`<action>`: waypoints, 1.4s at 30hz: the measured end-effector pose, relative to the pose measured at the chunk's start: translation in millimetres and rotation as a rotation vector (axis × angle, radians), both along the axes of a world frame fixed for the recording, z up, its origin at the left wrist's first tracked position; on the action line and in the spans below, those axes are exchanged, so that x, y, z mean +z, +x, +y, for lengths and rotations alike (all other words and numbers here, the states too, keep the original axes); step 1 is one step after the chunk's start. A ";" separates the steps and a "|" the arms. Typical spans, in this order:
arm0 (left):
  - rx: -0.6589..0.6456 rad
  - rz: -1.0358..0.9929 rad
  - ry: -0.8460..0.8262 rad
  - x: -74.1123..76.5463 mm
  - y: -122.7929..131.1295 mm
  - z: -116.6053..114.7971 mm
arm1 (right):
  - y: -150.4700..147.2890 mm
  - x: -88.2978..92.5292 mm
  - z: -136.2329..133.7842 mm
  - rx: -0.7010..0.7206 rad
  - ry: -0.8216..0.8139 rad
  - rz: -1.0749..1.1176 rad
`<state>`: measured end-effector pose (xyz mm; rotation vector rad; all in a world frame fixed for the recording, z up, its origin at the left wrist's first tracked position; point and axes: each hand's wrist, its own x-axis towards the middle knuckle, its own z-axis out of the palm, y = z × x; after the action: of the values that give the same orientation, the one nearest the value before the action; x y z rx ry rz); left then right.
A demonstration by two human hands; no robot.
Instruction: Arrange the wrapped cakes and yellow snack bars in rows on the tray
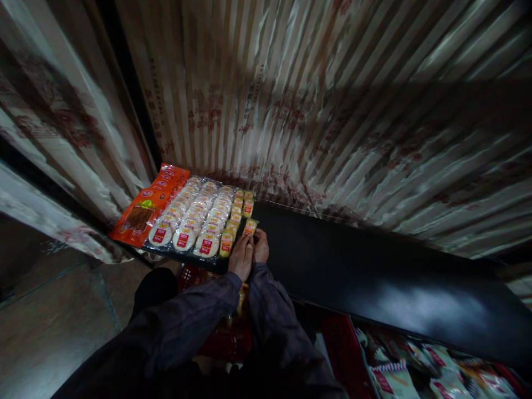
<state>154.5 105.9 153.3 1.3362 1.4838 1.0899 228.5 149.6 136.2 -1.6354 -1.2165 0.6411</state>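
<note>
My left hand [241, 258] and my right hand [261, 247] are close together over the black shelf [316, 249]. Between their closed fingers is a small yellow snack packet [250, 226] with an orange label; the fingertips are partly hidden. Just left of it runs a row of like yellow packets [226, 241], with another packet [248, 207] starting a second row behind. Farther left lie several rows of round white crackers [183, 238] in clear wrappers with red labels. At the shelf's left end are orange snack bags [145, 208], lying flat.
Pleated, printed curtains [249, 100] hang behind and left of the shelf, with dark posts at the left corner. Below are a red crate [226, 338] by my forearms and a bin of wrapped snacks [394, 379] at lower right. Tiled floor [50, 327] shows at left.
</note>
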 end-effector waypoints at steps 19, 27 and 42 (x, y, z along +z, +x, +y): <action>0.022 -0.034 -0.026 7.4 11.4 45.3 | 8.1 -5.5 43.5 0.131 0.082 -0.020; -0.019 -0.012 -0.089 15.7 10.0 52.0 | 8.7 -4.2 53.1 0.133 0.080 -0.094; -0.001 0.021 0.020 10.7 13.1 55.7 | 13.7 -33.8 67.4 0.196 0.194 -0.095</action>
<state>167.6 161.6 164.0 1.3661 1.4906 1.0961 242.2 217.0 102.3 -1.4097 -1.4736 0.5510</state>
